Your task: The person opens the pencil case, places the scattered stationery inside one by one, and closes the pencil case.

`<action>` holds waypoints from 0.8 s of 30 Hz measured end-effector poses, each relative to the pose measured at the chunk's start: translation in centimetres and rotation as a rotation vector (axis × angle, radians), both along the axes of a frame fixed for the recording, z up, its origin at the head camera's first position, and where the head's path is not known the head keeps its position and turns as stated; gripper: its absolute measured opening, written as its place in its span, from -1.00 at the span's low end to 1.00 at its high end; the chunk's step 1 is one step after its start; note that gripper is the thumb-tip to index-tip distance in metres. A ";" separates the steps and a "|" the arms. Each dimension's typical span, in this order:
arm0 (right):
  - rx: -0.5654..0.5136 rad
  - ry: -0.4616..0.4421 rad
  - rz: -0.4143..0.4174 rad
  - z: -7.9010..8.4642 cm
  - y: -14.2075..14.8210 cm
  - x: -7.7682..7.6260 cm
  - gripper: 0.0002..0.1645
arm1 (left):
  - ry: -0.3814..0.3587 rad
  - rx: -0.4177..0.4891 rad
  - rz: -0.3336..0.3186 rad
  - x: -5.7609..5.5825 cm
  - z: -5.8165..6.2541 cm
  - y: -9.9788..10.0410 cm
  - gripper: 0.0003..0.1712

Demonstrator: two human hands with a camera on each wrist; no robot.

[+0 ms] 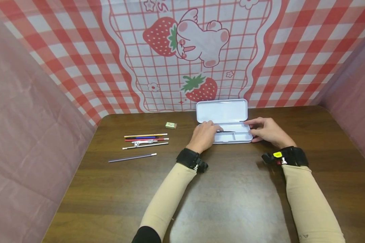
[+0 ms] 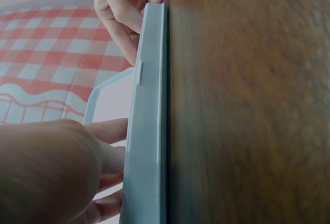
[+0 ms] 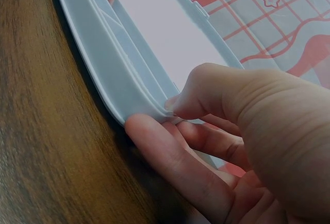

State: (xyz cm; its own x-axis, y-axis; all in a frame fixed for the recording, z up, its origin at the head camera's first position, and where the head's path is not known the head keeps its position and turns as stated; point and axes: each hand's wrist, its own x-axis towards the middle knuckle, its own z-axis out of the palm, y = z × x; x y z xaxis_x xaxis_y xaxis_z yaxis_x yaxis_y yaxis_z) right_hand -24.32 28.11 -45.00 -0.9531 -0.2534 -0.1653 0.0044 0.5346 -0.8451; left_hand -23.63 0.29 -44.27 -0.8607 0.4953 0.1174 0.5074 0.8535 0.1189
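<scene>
A white pencil case (image 1: 242, 137) lies lid up on the table, its inner side divided into compartments. My left hand (image 1: 203, 135) reaches over its left half, fingers down inside. A thin dark pencil-like stick (image 1: 228, 131) lies inside, sticking out to the right from under the left fingertips; whether they pinch it I cannot tell. In the left wrist view the case's front wall (image 2: 147, 110) hides those fingertips. At the right end my right hand (image 1: 267, 131) grips the case, thumb (image 3: 193, 98) over the rim and fingers (image 3: 170, 154) against the outside.
Left of the case lie several pencils and pens (image 1: 146, 135), a small white item (image 1: 144, 142) among them, and a purple pencil (image 1: 132, 158) nearer the front. A small eraser (image 1: 171, 125) sits behind them. A checked cloth (image 1: 88, 60) hangs at the table's back edge.
</scene>
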 end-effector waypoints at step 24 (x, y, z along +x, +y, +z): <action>0.004 -0.005 -0.004 0.1 0.0 -0.1 -0.49 | -0.066 0.035 -0.020 0.3 0.0 -0.3 -0.53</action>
State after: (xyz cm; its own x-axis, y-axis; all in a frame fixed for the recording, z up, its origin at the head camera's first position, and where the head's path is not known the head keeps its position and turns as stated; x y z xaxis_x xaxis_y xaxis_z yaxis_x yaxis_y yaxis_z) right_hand -24.38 28.08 -44.95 -0.9533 -0.2490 -0.1709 0.0107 0.5377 -0.8431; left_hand -23.32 -0.01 -44.26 -0.8570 0.5094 0.0782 0.5146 0.8379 0.1821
